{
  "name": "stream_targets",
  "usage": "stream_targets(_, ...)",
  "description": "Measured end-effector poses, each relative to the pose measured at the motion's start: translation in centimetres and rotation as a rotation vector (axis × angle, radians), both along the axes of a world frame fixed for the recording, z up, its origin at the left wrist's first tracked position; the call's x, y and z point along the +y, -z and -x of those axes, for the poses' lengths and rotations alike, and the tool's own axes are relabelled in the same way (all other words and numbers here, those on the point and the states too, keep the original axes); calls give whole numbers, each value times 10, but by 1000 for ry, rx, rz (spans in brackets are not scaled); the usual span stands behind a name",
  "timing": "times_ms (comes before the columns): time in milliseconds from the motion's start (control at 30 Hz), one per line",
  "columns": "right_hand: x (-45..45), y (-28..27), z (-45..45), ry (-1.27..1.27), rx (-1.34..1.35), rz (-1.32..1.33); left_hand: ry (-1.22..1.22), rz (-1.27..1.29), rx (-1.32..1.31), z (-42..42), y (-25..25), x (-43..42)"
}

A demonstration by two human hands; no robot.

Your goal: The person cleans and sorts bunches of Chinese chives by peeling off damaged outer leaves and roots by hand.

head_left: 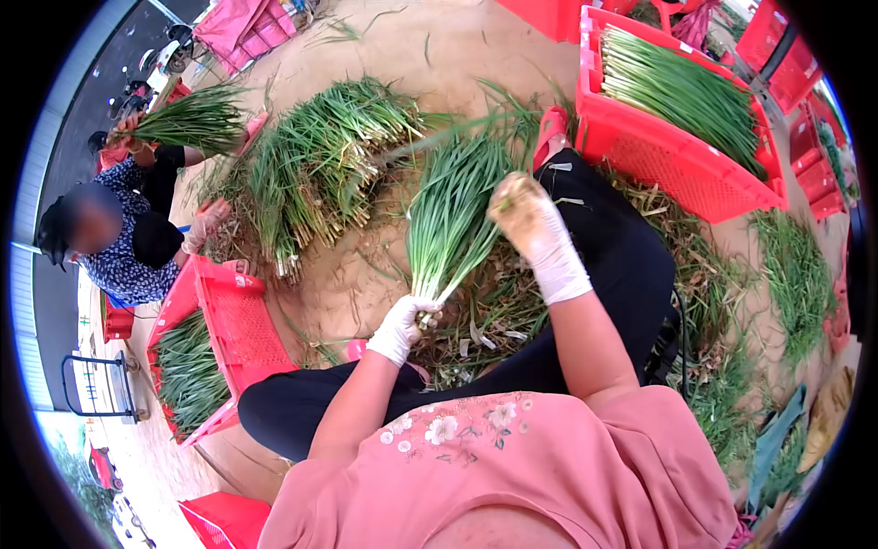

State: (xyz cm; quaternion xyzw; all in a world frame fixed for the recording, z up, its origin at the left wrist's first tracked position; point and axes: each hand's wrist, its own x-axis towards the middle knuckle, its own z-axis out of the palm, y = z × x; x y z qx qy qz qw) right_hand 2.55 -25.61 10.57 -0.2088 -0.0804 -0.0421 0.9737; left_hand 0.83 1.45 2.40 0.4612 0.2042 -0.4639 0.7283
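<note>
My left hand (pixel 408 328), in a white glove, is wrapped round the pale stem ends of a bunch of garlic chives (pixel 455 209). The long green leaves fan out away from me. To the right of the bunch is my right hand (pixel 530 215), its glove stained brown over the curled fingers. Whether anything is inside those fingers is hidden. A blurred leaf streak crosses above the bunch. Beyond it on the ground lies a big heap of untrimmed chives (pixel 320 160), with dry, yellowish stem ends towards me.
A red crate (pixel 672 169) of neatly laid chives stands at the upper right, another red crate (pixel 240 316) at the left. Leaf scraps (pixel 489 329) lie between my legs. Across from me, a co-worker (pixel 137 229) with one gloved hand holds a separate bunch (pixel 194 119).
</note>
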Motion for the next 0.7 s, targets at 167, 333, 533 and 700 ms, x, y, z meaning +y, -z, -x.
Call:
stream_targets(167,-41,16,-3,361,478,907,246,-197,-279,-15,-114,36)
stream_targets(333,3,5,-22,232,464,997,358,-569,-600,-15,-223,83)
stream_targets(533,2,75,-64,286,506,1354,396,-761,-757,-16,-319,112)
stream_targets(700,-62,155,-34,287,968,1255,317,-861,-861,-22,-366,128)
